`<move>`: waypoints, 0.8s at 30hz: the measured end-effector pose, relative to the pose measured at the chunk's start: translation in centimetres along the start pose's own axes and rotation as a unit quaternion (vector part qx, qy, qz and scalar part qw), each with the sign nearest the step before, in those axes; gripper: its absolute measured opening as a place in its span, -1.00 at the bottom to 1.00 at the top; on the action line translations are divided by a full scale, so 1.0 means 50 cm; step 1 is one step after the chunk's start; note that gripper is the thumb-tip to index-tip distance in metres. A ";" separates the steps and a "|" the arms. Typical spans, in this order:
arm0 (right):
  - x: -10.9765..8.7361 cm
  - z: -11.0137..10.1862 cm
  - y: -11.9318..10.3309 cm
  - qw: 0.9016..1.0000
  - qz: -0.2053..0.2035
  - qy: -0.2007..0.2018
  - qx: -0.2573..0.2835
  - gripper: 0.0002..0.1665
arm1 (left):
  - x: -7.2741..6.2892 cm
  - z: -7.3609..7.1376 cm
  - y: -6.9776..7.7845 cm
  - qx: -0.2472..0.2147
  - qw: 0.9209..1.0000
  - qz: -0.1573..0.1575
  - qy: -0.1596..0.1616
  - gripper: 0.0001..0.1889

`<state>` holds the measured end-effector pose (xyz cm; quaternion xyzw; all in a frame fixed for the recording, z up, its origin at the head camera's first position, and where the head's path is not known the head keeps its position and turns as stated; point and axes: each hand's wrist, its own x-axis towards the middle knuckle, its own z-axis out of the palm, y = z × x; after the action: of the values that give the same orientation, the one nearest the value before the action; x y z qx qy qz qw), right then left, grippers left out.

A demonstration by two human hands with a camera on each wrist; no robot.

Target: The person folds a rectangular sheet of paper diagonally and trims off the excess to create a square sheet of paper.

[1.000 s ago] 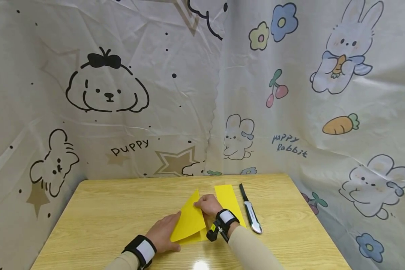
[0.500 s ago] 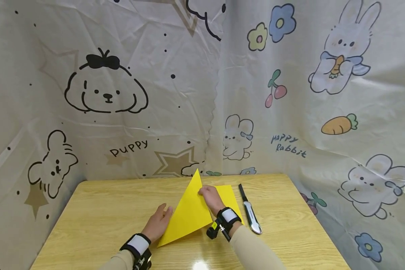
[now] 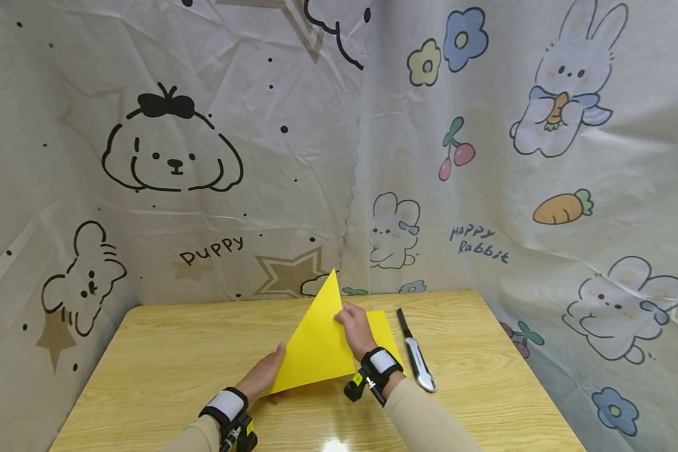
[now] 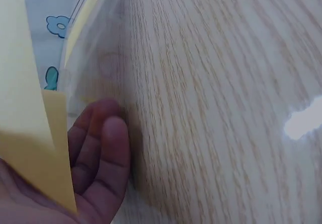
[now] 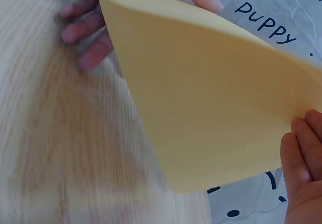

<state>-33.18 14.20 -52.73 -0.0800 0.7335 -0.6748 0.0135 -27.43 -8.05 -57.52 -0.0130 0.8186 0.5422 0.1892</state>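
Observation:
A folded sheet of yellow paper [image 3: 319,345] stands tilted up between both hands in the head view, its pointed corner upward. My left hand [image 3: 260,376] holds its lower left end, thumb along the folded edge and fingers around the far side. In the left wrist view those fingers [image 4: 113,148] show curled past the paper's edge. With thumb and fingers my right hand [image 3: 357,329] pinches the paper's right edge. The right wrist view shows the paper bowed between the two hands. Behind the right hand lies another yellow paper piece [image 3: 385,333], partly hidden.
A utility knife [image 3: 418,364] with a black blade and a white and dark handle lies to the right of the paper. The wooden table [image 3: 175,351] extends around the hands, and a printed cloth [image 3: 294,207] hangs behind it.
The folded paper has been raised off the table and its top corner now points higher. My left hand released its edge, moved left, then took hold again; my right hand rose slightly, still pinching.

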 end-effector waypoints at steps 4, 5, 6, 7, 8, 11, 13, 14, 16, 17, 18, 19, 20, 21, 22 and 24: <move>-0.006 -0.015 -0.017 1.000 0.001 -0.015 0.009 -0.75 | -0.002 -0.001 0.001 -0.009 0.999 -0.010 0.047 0.07; -0.006 -0.018 -0.017 1.000 0.002 -0.017 0.011 -0.75 | -0.001 -0.003 0.001 -0.009 0.998 -0.014 0.064 0.09; -0.006 -0.020 -0.016 1.000 0.003 -0.018 0.011 -0.77 | 0.000 -0.005 0.001 -0.011 0.997 -0.019 0.079 0.12; -0.006 -0.022 -0.015 1.000 0.004 -0.017 0.009 -0.78 | 0.002 -0.006 0.000 -0.014 0.995 -0.023 0.091 0.12; -0.006 -0.022 -0.012 1.000 0.000 -0.012 0.003 -0.80 | 0.004 -0.007 -0.002 -0.022 0.994 -0.025 0.099 0.11; 0.002 -0.022 0.015 0.999 -0.012 0.020 -0.027 -0.78 | 0.010 -0.009 -0.008 -0.002 0.993 -0.024 0.118 0.06; 0.004 -0.022 0.026 0.997 -0.020 0.049 -0.058 -0.73 | 0.013 -0.007 -0.012 0.023 0.991 -0.017 0.132 -0.01; 0.005 -0.023 0.031 0.995 -0.019 0.063 -0.072 -0.71 | 0.013 -0.005 -0.013 0.041 0.989 -0.013 0.139 -0.04; 0.006 -0.024 0.041 0.991 -0.008 0.088 -0.101 -0.71 | 0.013 -0.002 -0.015 0.081 0.984 0.000 0.157 -0.11; 0.005 -0.024 0.045 0.989 0.002 0.097 -0.114 -0.72 | 0.014 0.000 -0.016 0.095 0.982 0.005 0.164 -0.13; 0.005 -0.025 0.049 0.986 0.011 0.104 -0.128 -0.73 | 0.014 0.002 -0.017 0.107 0.980 0.011 0.170 -0.15; 0.004 -0.025 0.052 0.984 0.021 0.109 -0.141 -0.75 | 0.014 0.003 -0.018 0.119 0.977 0.018 0.176 -0.15; 0.003 -0.026 0.055 0.981 0.030 0.113 -0.154 -0.76 | 0.013 0.004 -0.019 0.131 0.974 0.024 0.181 -0.16; 0.002 -0.026 0.058 0.978 0.035 0.114 -0.169 -0.77 | 0.014 0.005 -0.020 0.141 0.972 0.029 0.186 -0.15; 0.002 -0.027 0.062 0.975 0.037 0.116 -0.187 -0.78 | 0.015 0.006 -0.022 0.148 0.970 0.032 0.189 -0.14; 0.001 -0.028 0.068 0.969 0.040 0.118 -0.214 -0.79 | 0.016 0.007 -0.025 0.157 0.968 0.033 0.195 -0.13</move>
<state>-33.73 15.85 -55.97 0.0289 0.8598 -0.5058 -0.0633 -27.79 -8.11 -58.98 -0.0621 0.9144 0.3999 0.0075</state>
